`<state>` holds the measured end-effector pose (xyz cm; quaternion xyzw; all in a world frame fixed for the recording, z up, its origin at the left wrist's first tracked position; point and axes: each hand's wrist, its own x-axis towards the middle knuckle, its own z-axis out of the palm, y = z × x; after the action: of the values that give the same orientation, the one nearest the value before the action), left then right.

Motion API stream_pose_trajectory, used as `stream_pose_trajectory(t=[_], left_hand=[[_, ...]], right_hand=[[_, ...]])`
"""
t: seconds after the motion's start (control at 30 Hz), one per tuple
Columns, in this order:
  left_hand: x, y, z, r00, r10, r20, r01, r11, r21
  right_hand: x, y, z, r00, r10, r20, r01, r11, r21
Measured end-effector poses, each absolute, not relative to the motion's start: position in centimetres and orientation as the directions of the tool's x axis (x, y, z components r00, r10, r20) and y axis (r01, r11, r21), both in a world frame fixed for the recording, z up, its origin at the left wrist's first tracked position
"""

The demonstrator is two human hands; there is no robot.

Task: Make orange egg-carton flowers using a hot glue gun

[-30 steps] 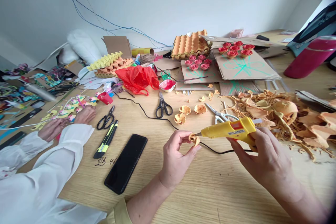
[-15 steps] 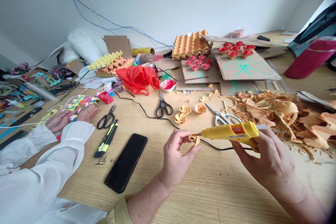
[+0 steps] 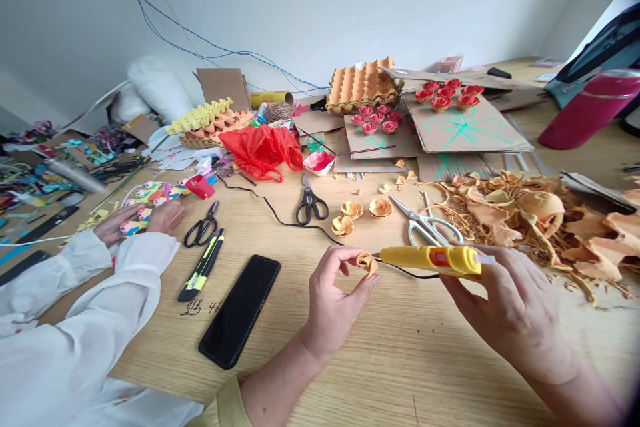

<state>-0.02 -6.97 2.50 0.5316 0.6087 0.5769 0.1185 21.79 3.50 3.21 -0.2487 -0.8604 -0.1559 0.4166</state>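
Between its thumb and forefinger, my left hand [image 3: 334,310] pinches a small curled flower piece [image 3: 367,264] of orange egg-carton pulp. My right hand [image 3: 515,310] is wrapped round the handle of a yellow hot glue gun [image 3: 430,259], whose nozzle points left and sits at the edge of the curled piece; whether it touches, I cannot tell. Just beyond lie several orange carton flowers [image 3: 381,207]. White-handled scissors [image 3: 425,223] rest behind the glue gun, partly covered by it.
A black phone [image 3: 240,310], a yellow-black box cutter [image 3: 203,265] and black scissors [image 3: 312,203] lie to the left. Torn carton scraps [image 3: 540,220] heap at right. Red flowers stand on cardboard [image 3: 470,130] behind. At far left, a co-worker's hands [image 3: 165,215] hold colourful pieces.
The glue gun has rolled and tilted slightly in my right hand, its nozzle still beside the curled piece. My left hand has shifted a little left. The co-worker's hands have moved slightly.
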Motion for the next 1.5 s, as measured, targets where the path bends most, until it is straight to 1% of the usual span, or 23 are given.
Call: stream_pose_trajectory(t=[0.07,0.13,0.2,0.3,0.37,0.4,0.47,0.6,0.7,0.8,0.9,0.97,1.0,1.03,1.07,1.1,1.2,1.3,1.4,1.5], left_hand=[[-0.1,-7.0,2.5,-0.408,0.778,0.477,0.513,-0.237,0.825],[-0.1,-7.0,2.5,-0.408,0.776,0.48,0.514,-0.239,0.824],[-0.2,-7.0,2.4,-0.401,0.781,0.48,0.519,-0.238,0.821],[-0.2,-7.1,2.4,-0.381,0.793,0.475,0.526,-0.236,0.817],[-0.2,-7.1,2.5,-0.369,0.798,0.477,0.532,-0.24,0.812],[-0.2,-7.1,2.5,-0.362,0.799,0.48,0.536,-0.243,0.809],[-0.1,-7.1,2.6,-0.347,0.802,0.486,0.545,-0.249,0.801],[0.0,-7.1,2.5,-0.297,0.822,0.486,0.574,-0.252,0.779],[0.2,-7.1,2.5,-0.256,0.833,0.491,0.6,-0.261,0.756],[0.4,-7.1,2.4,-0.228,0.838,0.495,0.612,-0.272,0.743],[0.6,-7.1,2.4,-0.21,0.839,0.503,0.617,-0.285,0.734],[0.7,-7.2,2.3,-0.198,0.841,0.503,0.621,-0.29,0.728],[0.8,-7.2,2.3,-0.19,0.845,0.5,0.623,-0.29,0.726],[0.8,-7.2,2.2,-0.182,0.849,0.496,0.625,-0.289,0.725],[0.8,-7.3,2.2,-0.175,0.852,0.493,0.627,-0.29,0.723],[0.8,-7.3,2.2,-0.17,0.854,0.493,0.626,-0.293,0.723],[0.9,-7.4,2.3,-0.16,0.848,0.505,0.615,-0.315,0.723],[1.0,-7.3,2.7,-0.151,0.842,0.518,0.598,-0.34,0.726],[1.2,-7.3,3.0,-0.155,0.83,0.535,0.584,-0.36,0.728],[1.2,-7.3,3.1,-0.166,0.834,0.527,0.577,-0.351,0.738]], right_hand=[[21.6,3.7,3.0,-0.508,0.333,0.795,0.563,0.826,0.013],[21.4,4.1,2.6,-0.448,0.42,0.789,0.602,0.795,-0.082],[21.3,4.7,2.1,-0.35,0.557,0.753,0.659,0.718,-0.224],[21.3,5.9,1.4,-0.184,0.743,0.644,0.706,0.555,-0.439],[21.5,6.7,0.9,-0.117,0.8,0.588,0.705,0.484,-0.519],[21.6,7.2,0.7,-0.104,0.814,0.572,0.707,0.465,-0.533],[21.7,7.9,0.1,-0.123,0.814,0.568,0.719,0.468,-0.515],[21.5,8.7,-1.3,-0.219,0.777,0.59,0.736,0.528,-0.423],[21.1,8.8,-1.9,-0.292,0.787,0.543,0.786,0.521,-0.333],[20.9,8.6,-1.5,-0.341,0.803,0.489,0.834,0.498,-0.236],[20.9,7.5,-0.2,-0.357,0.769,0.53,0.838,0.514,-0.181],[20.8,6.1,0.8,-0.4,0.69,0.603,0.761,0.617,-0.201],[20.6,5.2,1.3,-0.438,0.643,0.629,0.67,0.699,-0.249],[20.4,4.3,1.8,-0.467,0.612,0.638,0.554,0.765,-0.329],[20.1,3.4,2.1,-0.511,0.609,0.607,0.437,0.792,-0.426],[19.8,2.6,2.4,-0.557,0.617,0.555,0.345,0.78,-0.522],[19.0,1.2,2.7,-0.654,0.652,0.384,0.196,0.636,-0.746],[18.5,0.9,2.7,-0.706,0.666,0.241,0.105,0.436,-0.894],[18.2,0.8,2.3,-0.728,0.667,0.159,0.011,0.244,-0.97],[18.2,0.7,1.7,-0.744,0.659,0.11,-0.08,0.076,-0.994]])
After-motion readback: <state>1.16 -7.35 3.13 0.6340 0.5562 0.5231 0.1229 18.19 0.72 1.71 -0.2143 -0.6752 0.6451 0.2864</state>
